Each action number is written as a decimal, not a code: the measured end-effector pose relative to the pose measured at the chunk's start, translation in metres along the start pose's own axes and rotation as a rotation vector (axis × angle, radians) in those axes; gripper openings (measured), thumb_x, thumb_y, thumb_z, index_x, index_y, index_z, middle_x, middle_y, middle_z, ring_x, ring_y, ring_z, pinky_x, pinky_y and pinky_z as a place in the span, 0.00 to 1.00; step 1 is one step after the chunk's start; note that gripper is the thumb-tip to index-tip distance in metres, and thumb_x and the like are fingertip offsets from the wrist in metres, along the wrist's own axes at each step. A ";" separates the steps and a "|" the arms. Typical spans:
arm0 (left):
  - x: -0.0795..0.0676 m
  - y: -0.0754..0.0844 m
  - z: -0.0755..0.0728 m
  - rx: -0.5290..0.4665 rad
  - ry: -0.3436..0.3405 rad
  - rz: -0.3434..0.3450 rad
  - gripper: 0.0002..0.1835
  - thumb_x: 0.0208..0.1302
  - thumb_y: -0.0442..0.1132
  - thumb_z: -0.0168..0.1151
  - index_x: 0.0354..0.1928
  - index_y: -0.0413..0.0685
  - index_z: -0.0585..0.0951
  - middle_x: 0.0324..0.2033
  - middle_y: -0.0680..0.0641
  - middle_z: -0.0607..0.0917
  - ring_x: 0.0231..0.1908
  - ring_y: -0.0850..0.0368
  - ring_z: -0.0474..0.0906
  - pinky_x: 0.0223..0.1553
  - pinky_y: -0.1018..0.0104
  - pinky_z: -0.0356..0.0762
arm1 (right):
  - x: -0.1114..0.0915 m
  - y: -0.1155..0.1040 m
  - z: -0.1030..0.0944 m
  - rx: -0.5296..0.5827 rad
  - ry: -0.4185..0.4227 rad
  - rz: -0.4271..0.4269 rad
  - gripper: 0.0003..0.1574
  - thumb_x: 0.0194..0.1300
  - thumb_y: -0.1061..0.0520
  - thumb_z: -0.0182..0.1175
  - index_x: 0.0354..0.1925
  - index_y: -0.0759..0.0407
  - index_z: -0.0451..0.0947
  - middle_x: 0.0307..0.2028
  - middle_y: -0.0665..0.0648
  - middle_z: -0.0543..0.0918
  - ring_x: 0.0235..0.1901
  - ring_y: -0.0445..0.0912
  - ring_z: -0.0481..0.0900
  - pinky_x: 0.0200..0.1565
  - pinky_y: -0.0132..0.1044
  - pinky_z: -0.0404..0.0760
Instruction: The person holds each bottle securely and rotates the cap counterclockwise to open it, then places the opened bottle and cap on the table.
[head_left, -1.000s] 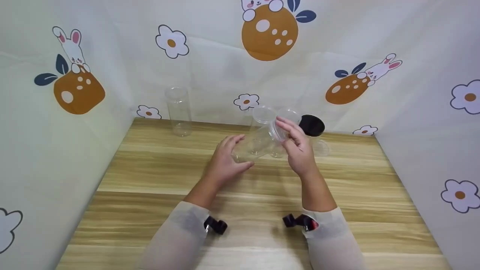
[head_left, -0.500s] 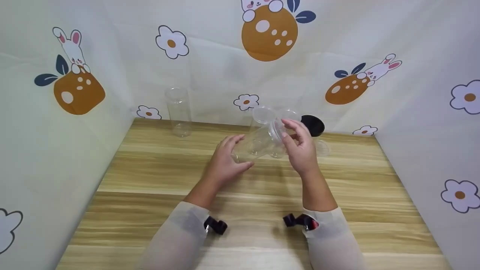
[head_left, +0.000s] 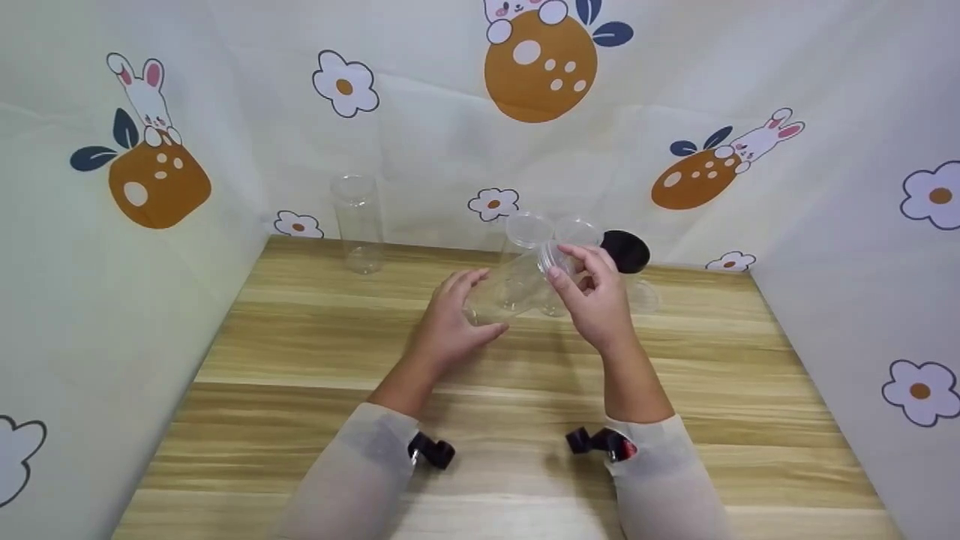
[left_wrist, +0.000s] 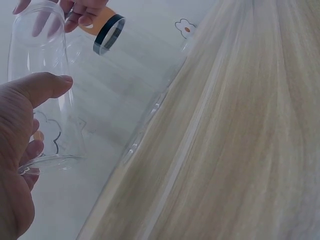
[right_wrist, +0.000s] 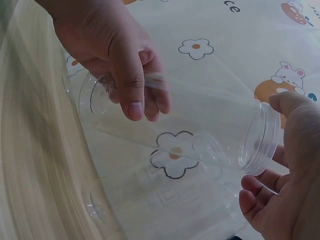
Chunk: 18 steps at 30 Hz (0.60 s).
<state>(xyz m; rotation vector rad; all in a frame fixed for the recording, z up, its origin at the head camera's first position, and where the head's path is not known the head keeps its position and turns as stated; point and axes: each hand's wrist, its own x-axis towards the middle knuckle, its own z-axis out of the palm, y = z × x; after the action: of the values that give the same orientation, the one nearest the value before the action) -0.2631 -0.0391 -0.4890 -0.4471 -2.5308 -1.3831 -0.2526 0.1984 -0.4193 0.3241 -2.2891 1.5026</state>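
My left hand [head_left: 451, 315] grips a clear cylindrical jar [right_wrist: 185, 117] near its base, thumb on one side and fingers on the other. The jar is held tilted, its ridged clear end [head_left: 553, 260] pointing up and to the right. That end sits between the thumb and fingers of my right hand [head_left: 600, 300]. In the right wrist view, the right thumb lies at the upper edge of the ringed end [right_wrist: 263, 140], with curled fingertips at its lower edge. In the left wrist view, the left thumb crosses the jar's wall [left_wrist: 62, 110].
Behind the held jar stand two clear jars, one with a round top [head_left: 529, 229], the other with its top [head_left: 577, 231] farther right. Beside them is a jar with a black lid [head_left: 625, 251]. Another clear jar [head_left: 358, 225] stands at the back left of the wooden table [head_left: 480, 450], before patterned cloth.
My right hand's fingers have shifted round the jar's ridged end; the thumb has moved left onto its near side and the fingertips slightly down. The left hand has stayed put.
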 end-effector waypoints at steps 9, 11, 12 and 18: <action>0.000 0.001 0.000 -0.003 -0.002 -0.036 0.49 0.48 0.51 0.87 0.74 0.61 0.76 0.72 0.51 0.78 0.74 0.47 0.71 0.78 0.44 0.69 | -0.003 -0.001 -0.001 0.082 -0.066 -0.063 0.27 0.70 0.62 0.61 0.65 0.53 0.84 0.72 0.54 0.79 0.60 0.48 0.77 0.53 0.30 0.79; 0.000 0.000 0.000 -0.002 0.002 -0.035 0.49 0.48 0.51 0.87 0.74 0.61 0.76 0.72 0.51 0.78 0.74 0.47 0.71 0.78 0.44 0.69 | -0.003 -0.001 -0.001 0.114 -0.085 -0.067 0.30 0.68 0.65 0.56 0.66 0.54 0.84 0.73 0.55 0.78 0.66 0.49 0.76 0.57 0.32 0.80; 0.000 0.000 0.000 -0.003 0.004 -0.033 0.49 0.48 0.51 0.87 0.74 0.62 0.76 0.72 0.51 0.78 0.74 0.47 0.71 0.77 0.44 0.70 | -0.003 -0.001 -0.001 0.128 -0.094 -0.070 0.32 0.66 0.67 0.54 0.66 0.55 0.84 0.74 0.56 0.77 0.70 0.49 0.73 0.59 0.32 0.79; 0.000 -0.001 0.000 -0.004 0.003 -0.041 0.49 0.48 0.53 0.87 0.74 0.62 0.75 0.71 0.52 0.78 0.73 0.48 0.72 0.76 0.43 0.71 | -0.003 -0.001 -0.001 0.136 -0.099 -0.092 0.34 0.63 0.69 0.55 0.66 0.56 0.83 0.74 0.57 0.76 0.74 0.48 0.70 0.66 0.39 0.74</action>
<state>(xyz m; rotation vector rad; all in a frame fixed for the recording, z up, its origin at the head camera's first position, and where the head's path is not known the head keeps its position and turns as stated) -0.2633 -0.0394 -0.4897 -0.3964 -2.5492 -1.4021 -0.2490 0.1985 -0.4192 0.5457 -2.2174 1.6322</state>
